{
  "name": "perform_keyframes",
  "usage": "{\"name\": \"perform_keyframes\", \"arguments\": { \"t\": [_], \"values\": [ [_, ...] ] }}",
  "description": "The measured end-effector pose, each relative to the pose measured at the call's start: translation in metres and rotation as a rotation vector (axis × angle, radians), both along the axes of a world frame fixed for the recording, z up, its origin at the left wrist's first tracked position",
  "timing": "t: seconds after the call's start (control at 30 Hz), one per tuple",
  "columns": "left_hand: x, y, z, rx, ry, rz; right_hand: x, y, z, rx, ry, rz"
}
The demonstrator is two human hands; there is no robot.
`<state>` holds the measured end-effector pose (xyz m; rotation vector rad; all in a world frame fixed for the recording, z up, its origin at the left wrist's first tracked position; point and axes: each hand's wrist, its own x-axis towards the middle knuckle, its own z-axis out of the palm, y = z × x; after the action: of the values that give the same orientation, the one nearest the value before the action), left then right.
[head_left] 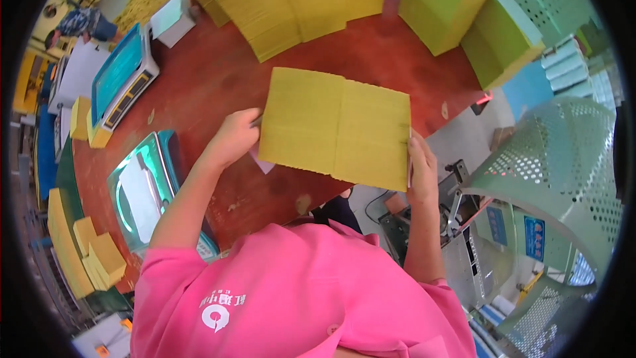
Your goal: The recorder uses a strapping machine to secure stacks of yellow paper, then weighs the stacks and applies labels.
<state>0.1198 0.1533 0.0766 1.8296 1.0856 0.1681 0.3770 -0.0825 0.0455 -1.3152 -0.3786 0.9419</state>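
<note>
A wide block of stacked yellow paper [334,129], with a seam down its middle, is held up in front of my chest over the red table. My left hand [235,138] is closed at its left edge, the fingertips partly hidden behind it. On the opposite edge my right hand [423,169] grips with the thumb and fingers along the side. A pale sheet corner [264,161] shows just below the block, beside my left hand.
Tall yellow paper stacks [305,6] line the far side of the red table [199,59], with more stacks [440,10] at the far right. Two scales [122,79] stand at left. A green perforated machine guard [550,152] curves close on my right. Another person [86,24] is far left.
</note>
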Motion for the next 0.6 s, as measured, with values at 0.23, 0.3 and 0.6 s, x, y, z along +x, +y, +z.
{"name": "perform_keyframes", "arguments": {
  "t": [0.23,0.3,0.6],
  "values": [
    [-0.006,-0.027,-0.011,0.258,-0.165,0.152,-0.007,0.003,0.006,0.069,0.075,-0.049],
    [-0.003,-0.026,-0.014,0.286,-0.145,0.136,-0.005,0.002,0.006,0.043,0.025,-0.058],
    [-0.002,-0.035,-0.031,0.306,-0.304,0.139,-0.009,0.007,0.016,0.031,0.085,-0.057]
  ]
}}
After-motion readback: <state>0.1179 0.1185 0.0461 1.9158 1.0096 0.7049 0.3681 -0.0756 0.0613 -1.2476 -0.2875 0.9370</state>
